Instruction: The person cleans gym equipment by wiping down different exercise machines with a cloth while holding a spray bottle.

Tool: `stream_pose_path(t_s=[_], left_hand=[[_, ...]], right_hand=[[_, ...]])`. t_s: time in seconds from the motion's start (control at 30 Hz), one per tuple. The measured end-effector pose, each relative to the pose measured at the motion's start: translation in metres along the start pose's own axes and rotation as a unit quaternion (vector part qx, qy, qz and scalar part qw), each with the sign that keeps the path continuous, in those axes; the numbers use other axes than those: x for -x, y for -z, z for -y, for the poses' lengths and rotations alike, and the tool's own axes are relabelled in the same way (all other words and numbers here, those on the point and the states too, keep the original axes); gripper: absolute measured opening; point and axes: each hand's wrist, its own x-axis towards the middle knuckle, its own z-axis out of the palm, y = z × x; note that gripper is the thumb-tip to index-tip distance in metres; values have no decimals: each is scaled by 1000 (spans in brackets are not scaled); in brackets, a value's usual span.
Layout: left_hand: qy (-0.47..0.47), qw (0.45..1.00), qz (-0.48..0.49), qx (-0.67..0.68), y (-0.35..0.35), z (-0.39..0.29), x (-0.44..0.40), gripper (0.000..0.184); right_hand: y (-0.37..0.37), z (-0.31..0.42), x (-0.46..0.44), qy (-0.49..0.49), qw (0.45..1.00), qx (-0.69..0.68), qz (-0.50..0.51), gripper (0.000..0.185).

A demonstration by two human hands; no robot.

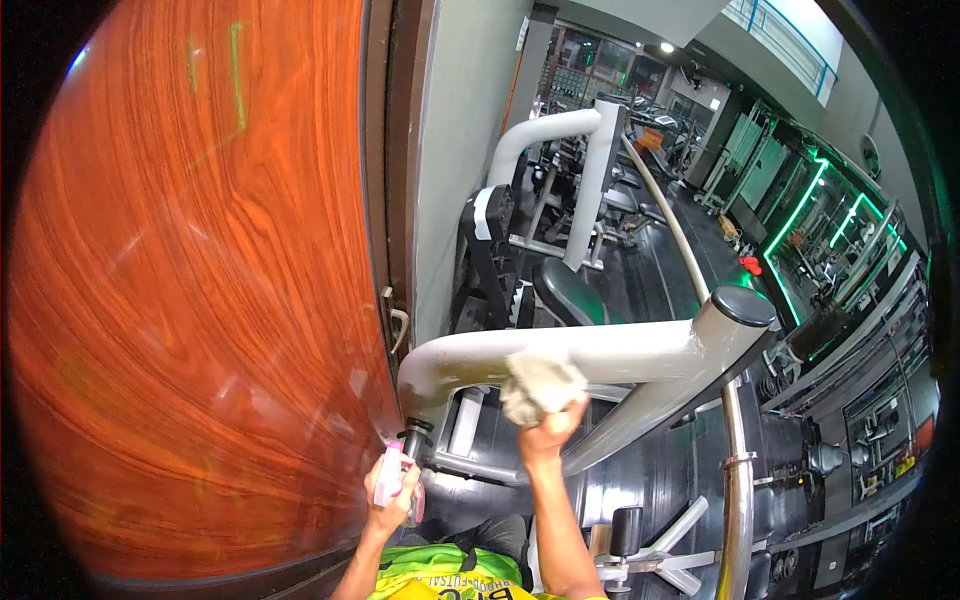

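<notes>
My right hand (553,430) is closed around a pale, crumpled cloth (540,388). The cloth lies against the front of a thick, light grey machine tube (620,350) that bends down at its left end. Lower left, my left hand (388,490) grips a spray bottle (390,470) with a pink and white head; most of its body is hidden behind my fingers. A black-capped post end (415,432) of the machine stands just above that hand.
A glossy wood-grain door (200,300) with a handle (398,325) rises close on my left. A chrome bar (738,500) runs down at the right. Beyond the tube are a black padded seat (570,292), more gym machines and a green-lit mirror (830,240).
</notes>
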Motion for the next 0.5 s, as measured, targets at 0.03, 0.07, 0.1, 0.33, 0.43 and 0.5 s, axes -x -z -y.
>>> stream_pose_path(t_s=[0.03,0.07,0.1,0.33,0.43,0.5], left_hand=[[0,1000,4,-2,0,2,0,11],[1,1000,5,-1,0,0,0,11],[1,1000,4,1,-2,-4,-2,11],[-9,1000,5,-3,1,-7,-7,10],[-4,1000,11,-1,2,-6,-6,10],[-5,1000,8,7,2,-6,-6,10]], right_hand=[[-11,-2,20,-46,998,-16,42,28],[-7,4,15,16,995,75,65,24],[-2,2,9,-20,996,15,83,25],[34,-38,-7,-152,968,-136,-146,11],[-4,-6,-5,-67,965,-184,-175,10],[-15,0,11,-27,982,-170,-71,12]])
